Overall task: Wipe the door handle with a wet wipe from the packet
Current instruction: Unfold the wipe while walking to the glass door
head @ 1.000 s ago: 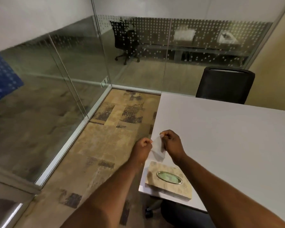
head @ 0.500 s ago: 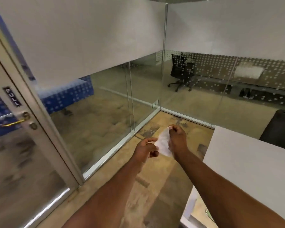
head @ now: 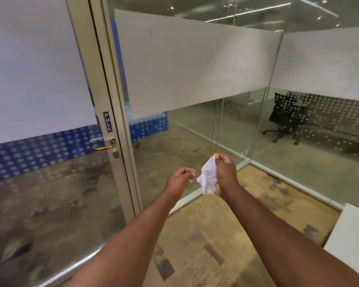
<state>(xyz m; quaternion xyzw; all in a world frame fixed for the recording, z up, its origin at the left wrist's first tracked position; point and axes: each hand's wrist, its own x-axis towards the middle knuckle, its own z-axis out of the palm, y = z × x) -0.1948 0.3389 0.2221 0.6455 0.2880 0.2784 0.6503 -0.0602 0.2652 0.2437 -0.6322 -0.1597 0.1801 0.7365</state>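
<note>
A white wet wipe [head: 208,177] hangs crumpled from my right hand [head: 226,172], which grips it at the top and along its right side. My left hand [head: 179,179] is curled just left of the wipe, its fingertips at the wipe's lower left corner; whether it pinches the wipe I cannot tell. The gold lever door handle [head: 103,145] sits on the glass door's frame [head: 104,96] at the left, under a "PULL" label [head: 107,122] and above a keyhole [head: 116,154]. Both hands are well to the right of the handle. The packet is out of view.
Glass partition walls [head: 195,131] with frosted bands run from the door to the right corner. A white table's corner [head: 348,241] pokes in at the lower right. Patterned carpet [head: 216,235] covers the floor. A black office chair [head: 286,119] stands beyond the glass.
The view has swung left from the table and packet toward the door, bringing the handle nearer to centre. Both hands stay together around the wipe, now more crumpled.
</note>
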